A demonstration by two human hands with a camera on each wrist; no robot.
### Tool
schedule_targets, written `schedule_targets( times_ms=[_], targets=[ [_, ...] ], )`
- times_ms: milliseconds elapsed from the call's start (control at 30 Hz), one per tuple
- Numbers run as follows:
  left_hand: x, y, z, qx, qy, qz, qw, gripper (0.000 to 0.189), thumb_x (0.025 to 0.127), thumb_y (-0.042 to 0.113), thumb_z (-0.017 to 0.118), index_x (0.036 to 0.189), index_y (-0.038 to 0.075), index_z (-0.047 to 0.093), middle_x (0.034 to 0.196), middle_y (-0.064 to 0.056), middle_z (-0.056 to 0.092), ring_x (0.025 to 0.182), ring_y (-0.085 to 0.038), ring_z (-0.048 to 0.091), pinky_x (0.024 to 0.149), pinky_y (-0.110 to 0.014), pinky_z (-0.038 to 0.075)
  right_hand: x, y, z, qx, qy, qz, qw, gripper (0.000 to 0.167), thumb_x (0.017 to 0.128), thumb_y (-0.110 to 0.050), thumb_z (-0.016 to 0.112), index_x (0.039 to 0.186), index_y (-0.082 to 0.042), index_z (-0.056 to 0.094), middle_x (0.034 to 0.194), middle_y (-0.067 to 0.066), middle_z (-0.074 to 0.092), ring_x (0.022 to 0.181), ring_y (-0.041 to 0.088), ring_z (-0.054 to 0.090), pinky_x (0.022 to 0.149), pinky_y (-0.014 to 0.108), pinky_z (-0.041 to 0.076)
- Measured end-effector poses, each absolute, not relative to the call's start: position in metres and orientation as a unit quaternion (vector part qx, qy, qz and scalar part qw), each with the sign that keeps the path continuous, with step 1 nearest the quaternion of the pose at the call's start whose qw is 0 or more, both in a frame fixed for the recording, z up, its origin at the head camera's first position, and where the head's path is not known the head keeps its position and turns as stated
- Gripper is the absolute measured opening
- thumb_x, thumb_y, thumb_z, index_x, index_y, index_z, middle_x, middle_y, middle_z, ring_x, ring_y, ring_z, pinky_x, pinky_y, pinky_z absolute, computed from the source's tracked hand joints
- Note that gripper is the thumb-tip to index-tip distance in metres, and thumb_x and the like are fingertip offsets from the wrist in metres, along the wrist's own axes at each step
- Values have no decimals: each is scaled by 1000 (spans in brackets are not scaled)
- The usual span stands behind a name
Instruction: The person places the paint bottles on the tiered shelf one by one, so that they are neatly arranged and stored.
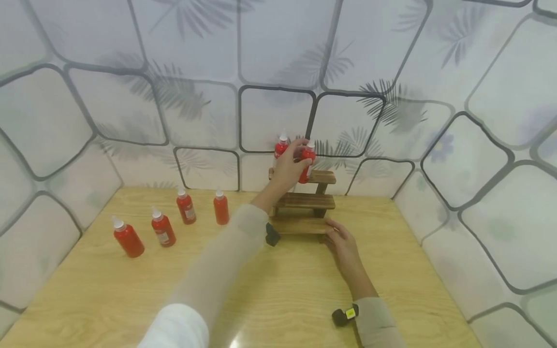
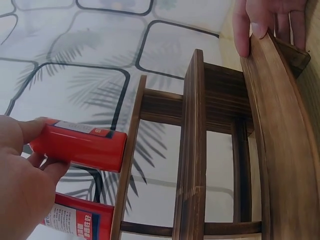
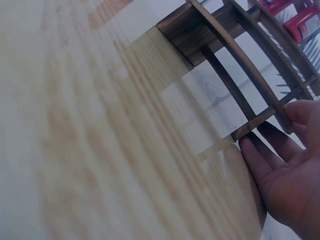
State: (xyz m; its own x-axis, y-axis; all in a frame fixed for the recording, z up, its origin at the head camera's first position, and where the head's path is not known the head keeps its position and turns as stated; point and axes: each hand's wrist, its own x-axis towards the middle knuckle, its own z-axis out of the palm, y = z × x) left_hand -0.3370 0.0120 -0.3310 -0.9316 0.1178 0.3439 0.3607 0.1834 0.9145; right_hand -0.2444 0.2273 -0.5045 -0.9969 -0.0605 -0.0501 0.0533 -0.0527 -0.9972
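Observation:
A small wooden three-step rack (image 1: 304, 200) stands against the back wall. My left hand (image 1: 287, 166) reaches over it and grips a red squeeze bottle (image 2: 82, 145) with a white nozzle, upright at the top step. In the left wrist view the bottle's base is right at the edge of that step. A second red bottle (image 2: 80, 218) stands on the top step, to the left of the held one in the head view. My right hand (image 1: 344, 244) holds the right end of the lowest step, thumb on top and fingers beneath in the right wrist view.
Several more red bottles (image 1: 163, 229) with white nozzles stand on the wooden table (image 1: 278, 295), left of the rack. Patterned wall covering (image 1: 209, 111) rises behind and at both sides. Each wrist wears a small black camera (image 1: 341, 316).

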Motion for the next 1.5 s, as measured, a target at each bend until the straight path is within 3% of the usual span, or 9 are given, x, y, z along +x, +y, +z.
schedule_targets(
  times_ms=[467, 833, 1167, 1500],
  targets=[
    [-345, 23, -328, -144, -792, -572, 156, 51, 98, 5, 62, 146, 14, 46, 140, -10, 61, 133, -22, 55, 114, -38, 44, -246, 225, -506, -6, 675, -737, 38, 48, 104, -24, 57, 148, -8, 46, 158, 14, 38, 138, 36, 48, 111, 38, 46],
    [-345, 26, -322, -127, -798, -572, 142, 53, 100, 3, 58, 149, 19, 43, 147, -8, 55, 135, -20, 52, 114, -36, 43, -245, 225, -502, 0, 682, -731, 34, 47, 104, -22, 55, 148, -6, 45, 157, 17, 37, 139, 38, 46, 112, 40, 45],
    [-326, 14, -300, -145, -769, -609, 130, 52, 100, 4, 58, 149, 14, 46, 154, -7, 50, 143, -21, 45, 116, -35, 42, -244, 225, -500, 0, 683, -730, 38, 45, 105, -22, 55, 147, -9, 47, 157, 14, 38, 139, 34, 47, 111, 35, 47],
    [-285, -15, -310, -198, -767, -599, 119, 48, 100, 7, 61, 146, 11, 50, 148, -8, 55, 137, -22, 52, 113, -32, 45, -244, 226, -504, 14, 689, -724, 36, 44, 104, -20, 55, 146, -10, 49, 155, 15, 40, 138, 34, 49, 110, 34, 47]
  ],
)
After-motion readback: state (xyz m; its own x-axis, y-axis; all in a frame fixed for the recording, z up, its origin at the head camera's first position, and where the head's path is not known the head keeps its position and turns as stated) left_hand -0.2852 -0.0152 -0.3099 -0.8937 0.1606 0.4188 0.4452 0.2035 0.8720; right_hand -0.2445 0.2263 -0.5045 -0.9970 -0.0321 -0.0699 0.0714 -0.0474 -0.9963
